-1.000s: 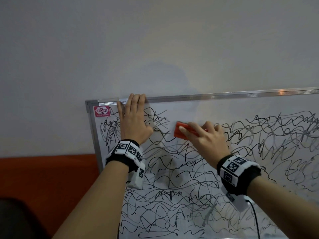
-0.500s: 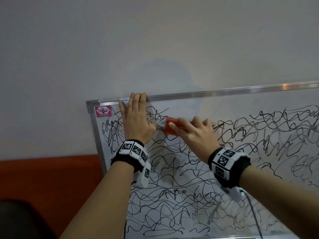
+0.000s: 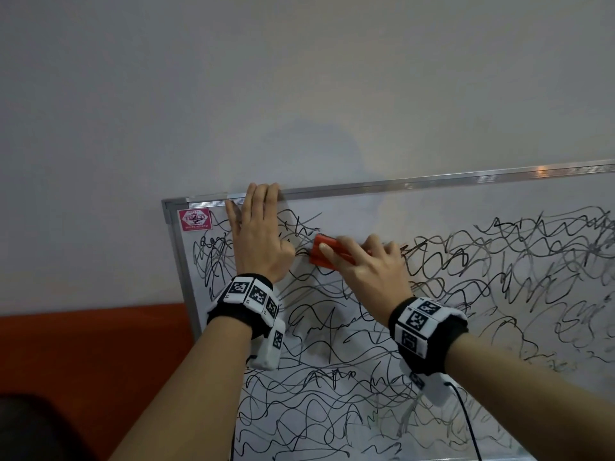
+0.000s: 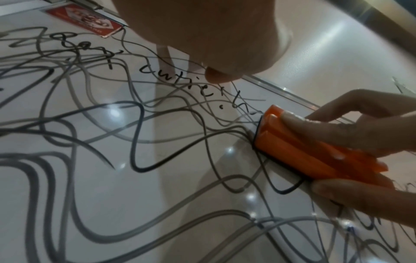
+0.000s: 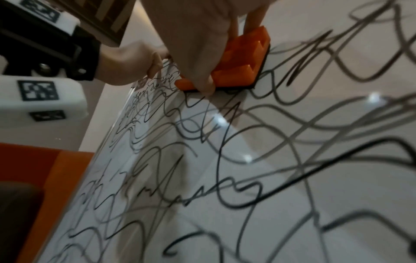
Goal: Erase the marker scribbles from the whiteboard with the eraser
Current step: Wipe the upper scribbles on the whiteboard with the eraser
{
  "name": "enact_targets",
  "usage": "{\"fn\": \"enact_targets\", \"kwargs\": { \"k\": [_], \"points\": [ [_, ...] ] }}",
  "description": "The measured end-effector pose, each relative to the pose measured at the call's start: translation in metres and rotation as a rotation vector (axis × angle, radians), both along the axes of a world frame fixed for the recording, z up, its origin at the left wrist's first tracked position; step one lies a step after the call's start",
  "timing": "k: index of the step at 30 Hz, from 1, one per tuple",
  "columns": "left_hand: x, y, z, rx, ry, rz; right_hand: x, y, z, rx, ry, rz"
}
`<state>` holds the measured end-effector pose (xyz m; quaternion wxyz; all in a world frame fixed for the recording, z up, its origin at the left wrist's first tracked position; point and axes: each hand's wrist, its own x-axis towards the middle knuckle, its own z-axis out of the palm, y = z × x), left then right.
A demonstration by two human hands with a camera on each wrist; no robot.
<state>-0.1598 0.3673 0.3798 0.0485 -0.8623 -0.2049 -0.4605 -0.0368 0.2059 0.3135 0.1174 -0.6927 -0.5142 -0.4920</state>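
1. We are pressing our left hand (image 3: 258, 241) flat against the white metal-framed whiteboard (image 3: 499, 201) near its upper left corner, the fingers lying straight and close together, their tips reaching the silver top frame.
2. We are gripping the orange plastic block eraser (image 3: 321, 252) in our right hand (image 3: 369, 271), with the fingers curling over its ribbed back and the thumb sitting against its lower edge.
3. The eraser is lying with its dark felt face on the board, just right of the left hand's thumb and a little below the top frame; in the left wrist view the eraser (image 4: 292, 142) is sitting flat on the surface among the lines.
4. The black marker scribbles (image 3: 366, 394) are covering most of the board, running in loops and waves below and to both sides of the eraser.
5. A bare white strip is showing along the top of the board, above the eraser and stretching to the right.
6. A red-and-white brand sticker (image 3: 194, 219) is sitting in the board's upper left corner, just left of the left hand.
7. We are wearing black wristbands (image 3: 248, 299) carrying white blocks with square black-and-white markers on both wrists.
8. A plain pale wall (image 3: 299, 78) is rising behind the board, and an orange panel (image 3: 93, 341) is showing to its lower left.
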Motion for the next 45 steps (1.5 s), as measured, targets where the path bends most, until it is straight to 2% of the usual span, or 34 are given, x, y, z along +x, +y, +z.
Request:
{"fn": "enact_targets", "kwargs": {
  "k": [2, 5, 9, 13, 17, 21, 24, 28, 32, 35, 38, 42, 45],
  "points": [
    [0.000, 0.001, 0.000, 0.003, 0.003, 0.000, 0.003, -0.001, 0.009, 0.001, -0.010, -0.010],
    [0.001, 0.002, -0.001, -0.003, 0.006, 0.001, -0.001, 0.005, 0.025, 0.151, 0.124, -0.074],
    [0.001, 0.005, -0.001, 0.003, 0.012, -0.006, -0.008, 0.011, 0.017, 0.051, 0.065, -0.041],
    [-0.004, 0.010, 0.002, 0.020, 0.052, -0.022, -0.008, 0.013, 0.025, 0.195, 0.157, -0.097],
    [-0.005, 0.011, 0.003, 0.017, 0.077, -0.023, -0.014, 0.023, 0.020, 0.109, 0.087, -0.042],
    [-0.007, 0.009, 0.005, 0.016, 0.089, -0.023, -0.016, 0.023, 0.024, 0.248, 0.196, -0.080],
    [-0.007, 0.012, 0.004, 0.030, 0.094, -0.025, -0.020, 0.025, 0.022, 0.168, 0.151, -0.054],
    [-0.006, 0.010, 0.003, 0.019, 0.086, -0.019, -0.022, 0.028, 0.030, 0.270, 0.216, -0.089],
    [-0.013, 0.011, 0.011, 0.030, 0.140, -0.014, -0.023, 0.033, 0.030, 0.160, 0.136, -0.058],
    [-0.023, 0.024, 0.015, 0.036, 0.128, 0.052, -0.023, 0.033, 0.034, 0.240, 0.175, -0.083],
    [-0.041, 0.039, 0.012, -0.030, 0.059, 0.135, -0.024, 0.037, 0.031, 0.146, 0.079, -0.016],
    [-0.050, 0.046, 0.011, 0.020, 0.163, 0.170, -0.020, 0.041, 0.036, 0.250, 0.154, -0.047],
    [-0.044, 0.043, 0.010, -0.028, 0.168, 0.175, -0.031, 0.047, 0.023, 0.179, 0.131, -0.016]
  ]
}}
